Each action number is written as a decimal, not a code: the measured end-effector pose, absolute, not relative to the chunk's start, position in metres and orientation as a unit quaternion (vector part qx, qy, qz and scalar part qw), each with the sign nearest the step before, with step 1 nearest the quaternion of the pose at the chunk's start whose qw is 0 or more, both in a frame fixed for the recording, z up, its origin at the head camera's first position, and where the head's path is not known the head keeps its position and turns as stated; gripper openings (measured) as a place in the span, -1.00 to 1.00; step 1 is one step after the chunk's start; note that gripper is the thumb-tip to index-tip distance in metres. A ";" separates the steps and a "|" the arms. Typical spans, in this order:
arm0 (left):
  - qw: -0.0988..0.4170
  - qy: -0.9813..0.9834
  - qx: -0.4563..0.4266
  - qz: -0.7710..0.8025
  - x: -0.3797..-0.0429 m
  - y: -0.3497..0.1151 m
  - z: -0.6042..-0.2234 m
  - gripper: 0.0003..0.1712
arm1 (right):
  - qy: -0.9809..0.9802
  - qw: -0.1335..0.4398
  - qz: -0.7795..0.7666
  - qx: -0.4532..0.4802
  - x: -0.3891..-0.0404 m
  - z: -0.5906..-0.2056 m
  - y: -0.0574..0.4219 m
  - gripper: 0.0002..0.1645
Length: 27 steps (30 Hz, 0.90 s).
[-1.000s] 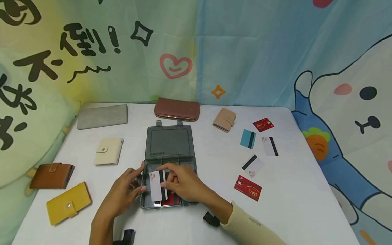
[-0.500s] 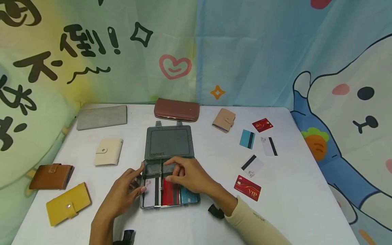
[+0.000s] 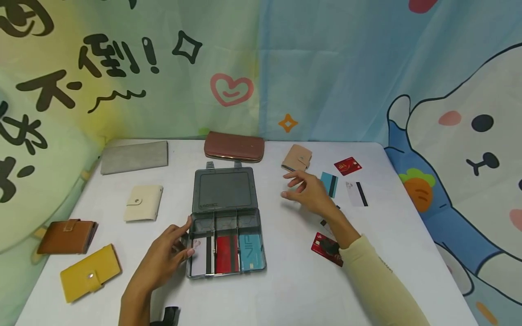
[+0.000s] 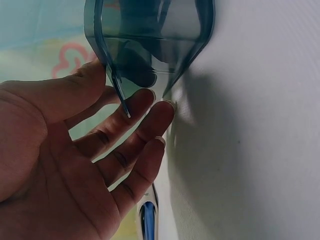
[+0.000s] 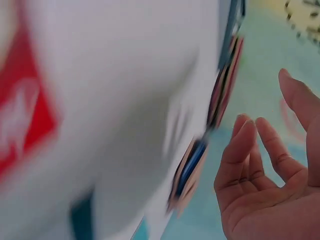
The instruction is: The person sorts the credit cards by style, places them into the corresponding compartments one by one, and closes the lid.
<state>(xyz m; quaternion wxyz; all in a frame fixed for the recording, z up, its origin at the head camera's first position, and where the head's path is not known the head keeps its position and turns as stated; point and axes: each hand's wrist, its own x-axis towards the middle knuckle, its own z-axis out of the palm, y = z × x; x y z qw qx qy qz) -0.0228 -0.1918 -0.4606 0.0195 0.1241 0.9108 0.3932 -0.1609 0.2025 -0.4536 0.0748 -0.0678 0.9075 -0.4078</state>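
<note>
A grey, clear plastic organizer box (image 3: 226, 222) stands with its lid open on the white table. Its near compartments hold a white card (image 3: 198, 258) with a black stripe, a red card (image 3: 223, 256) and a blue card (image 3: 251, 256). My left hand (image 3: 161, 256) holds the box's left side, thumb at the rim; the left wrist view shows fingertips by the box corner (image 4: 155, 30). My right hand (image 3: 311, 194) hovers with loosely bent fingers, nothing between them, beside a blue card (image 3: 328, 183). Its arm partly covers a red card (image 3: 322, 249) and a white card.
Further right lie a red card (image 3: 348, 165) and a white card (image 3: 359, 194). Behind are a tan wallet (image 3: 297, 157), a brown long wallet (image 3: 234, 146) and a grey pouch (image 3: 134, 157). Cream (image 3: 142, 203), brown (image 3: 67, 237) and yellow (image 3: 90, 273) wallets lie left.
My right hand has let go of the white card, now in the box's left near compartment, and moved right towards the loose cards. The left hand stays at the box.
</note>
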 end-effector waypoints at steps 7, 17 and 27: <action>0.015 0.913 0.128 0.388 -0.023 -0.192 -0.462 -0.13 | 0.937 0.064 -0.342 0.031 -0.184 -0.459 0.263 -0.21; 0.016 0.913 0.127 0.387 -0.024 -0.193 -0.463 -0.13 | 0.960 0.066 -0.253 0.103 -0.193 -0.469 0.302 -0.11; 0.031 0.915 0.118 0.384 -0.024 -0.193 -0.463 -0.14 | 0.952 0.098 -0.265 0.114 -0.191 -0.474 0.296 -0.19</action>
